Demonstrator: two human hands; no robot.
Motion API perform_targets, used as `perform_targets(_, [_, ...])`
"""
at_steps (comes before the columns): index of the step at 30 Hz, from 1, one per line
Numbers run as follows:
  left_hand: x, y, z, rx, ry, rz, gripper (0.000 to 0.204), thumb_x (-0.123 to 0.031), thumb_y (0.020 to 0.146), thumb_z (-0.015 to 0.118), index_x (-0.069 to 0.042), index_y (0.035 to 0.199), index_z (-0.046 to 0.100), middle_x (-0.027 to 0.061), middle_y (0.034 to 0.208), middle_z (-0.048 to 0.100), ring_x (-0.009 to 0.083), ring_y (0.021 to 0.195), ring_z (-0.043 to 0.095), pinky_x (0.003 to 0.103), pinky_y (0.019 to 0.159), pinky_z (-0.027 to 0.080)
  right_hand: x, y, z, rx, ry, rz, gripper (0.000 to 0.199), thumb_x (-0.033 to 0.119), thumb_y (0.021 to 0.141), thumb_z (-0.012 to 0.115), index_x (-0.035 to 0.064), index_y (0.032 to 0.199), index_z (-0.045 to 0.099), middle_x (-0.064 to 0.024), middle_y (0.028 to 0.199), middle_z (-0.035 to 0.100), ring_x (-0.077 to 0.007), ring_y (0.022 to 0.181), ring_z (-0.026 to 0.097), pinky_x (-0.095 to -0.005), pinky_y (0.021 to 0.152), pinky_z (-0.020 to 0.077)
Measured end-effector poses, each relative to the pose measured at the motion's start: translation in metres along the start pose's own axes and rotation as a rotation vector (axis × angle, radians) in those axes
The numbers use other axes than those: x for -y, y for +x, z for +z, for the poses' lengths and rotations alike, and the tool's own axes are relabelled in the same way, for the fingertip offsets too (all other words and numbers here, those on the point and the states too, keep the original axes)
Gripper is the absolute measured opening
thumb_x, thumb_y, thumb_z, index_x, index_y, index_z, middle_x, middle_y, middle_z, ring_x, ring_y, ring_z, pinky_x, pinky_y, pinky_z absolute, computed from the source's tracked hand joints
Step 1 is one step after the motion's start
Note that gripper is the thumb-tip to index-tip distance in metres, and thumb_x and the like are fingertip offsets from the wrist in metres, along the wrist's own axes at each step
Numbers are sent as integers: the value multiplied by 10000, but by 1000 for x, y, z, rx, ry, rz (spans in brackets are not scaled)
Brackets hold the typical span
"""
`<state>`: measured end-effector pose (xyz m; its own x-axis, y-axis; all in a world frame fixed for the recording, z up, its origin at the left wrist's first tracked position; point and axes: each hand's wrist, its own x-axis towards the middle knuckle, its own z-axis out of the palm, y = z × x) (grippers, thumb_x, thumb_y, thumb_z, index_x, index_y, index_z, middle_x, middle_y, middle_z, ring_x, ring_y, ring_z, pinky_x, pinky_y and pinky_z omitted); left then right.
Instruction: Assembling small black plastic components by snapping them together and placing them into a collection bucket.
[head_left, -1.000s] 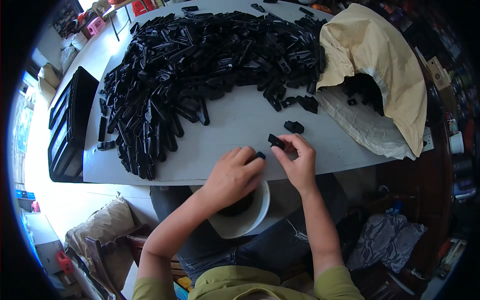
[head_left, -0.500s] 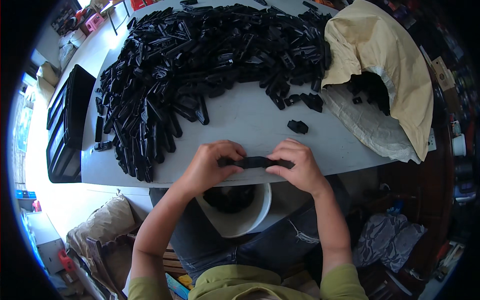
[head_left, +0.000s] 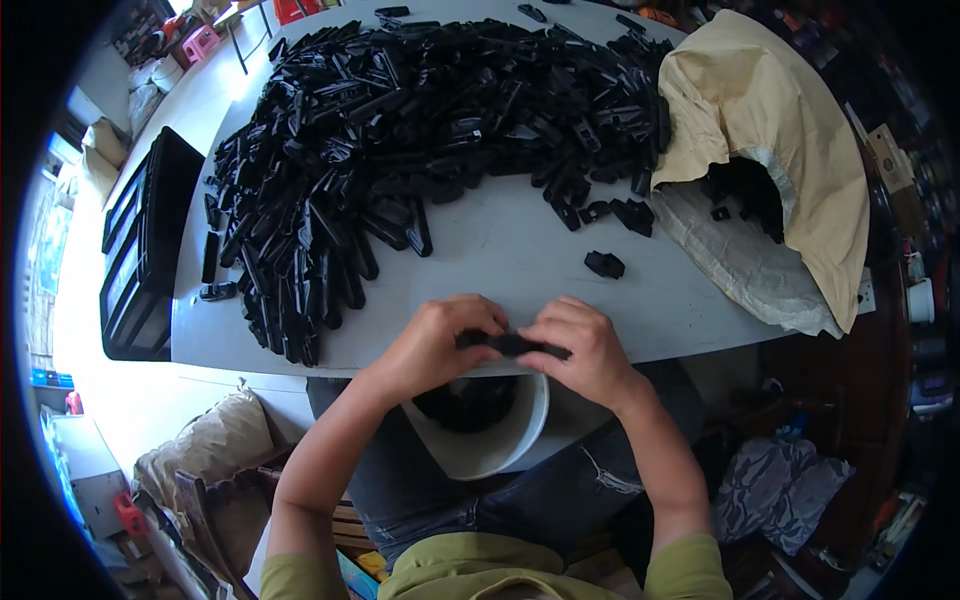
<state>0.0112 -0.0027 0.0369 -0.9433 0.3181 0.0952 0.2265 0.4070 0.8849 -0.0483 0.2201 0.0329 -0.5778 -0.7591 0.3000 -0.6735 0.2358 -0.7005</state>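
Nearest, at 6 to 7 o'clock from the hands, a round white plastic bucket (head_left: 532,442) with dark pieces (head_left: 468,404) inside sits between the knees, partly under the worktop edge. The bare left hand (head_left: 440,335) and bare right hand (head_left: 585,348) work close together just above that edge, the fingers of both clamped on a small, dark, elongated black part (head_left: 512,345). Fingers cover its ends, so whether it is one piece or two joined cannot be told. A sideways slip under squeezing could shoot it off the edge, into the bucket or past its rim; uneven pressure might bend or crack it.

Between 1 and 2 o'clock, a single chunky black piece (head_left: 604,264) lies on the pale grey worktop (head_left: 480,240), where a careless elbow or sleeve could nudge it. At 2 o'clock a tan paper sack (head_left: 775,120) gapes, and shifting could spill its dark contents. Farthest, from 10 to 1 o'clock, a loose heap of long glossy black plastic pieces (head_left: 400,120) could slide if pulled from below.
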Motion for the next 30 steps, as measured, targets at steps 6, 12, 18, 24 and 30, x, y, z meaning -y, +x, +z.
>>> perform_targets(6, [6,-13,-35,-332,879,-11,351,0,769,659,-63,1114,646,107,1158,574,271,1057,568,349,872,504,-1,-14,-28,-400,-393,241,354,39,769,718,44,1118,662,-110,1040,592,-281,956,583,-366,852,479])
perform_targets(12, [17,11,-40,-256,1196,79,359,9,773,614,-82,1120,631,96,1256,531,258,1120,534,376,938,470,-30,-7,-9,-408,-328,159,237,-6,823,643,14,1059,625,-123,1021,613,-287,873,618,-354,775,498])
perform_targets(18, [7,38,-25,-169,1058,173,281,-5,813,613,-75,1085,629,84,1283,549,246,1122,539,374,917,474,-28,-8,-2,-467,20,339,188,-17,859,622,2,1046,615,-83,952,605,-153,689,571,-279,619,486])
perform_targets(24, [-7,49,-26,-208,771,121,178,-14,811,671,-50,966,592,83,1086,656,227,926,622,336,806,514,-17,-4,-6,-405,-105,279,236,-16,849,632,7,1084,620,-93,1038,589,-160,714,581,-275,615,490])
perform_targets(30, [-10,3,-6,-423,-146,-72,279,26,820,680,-37,1059,551,148,1026,670,226,957,674,311,801,559,-5,0,-6,-432,-253,134,291,-13,812,675,37,1096,641,-102,1024,573,-195,749,592,-295,632,509])
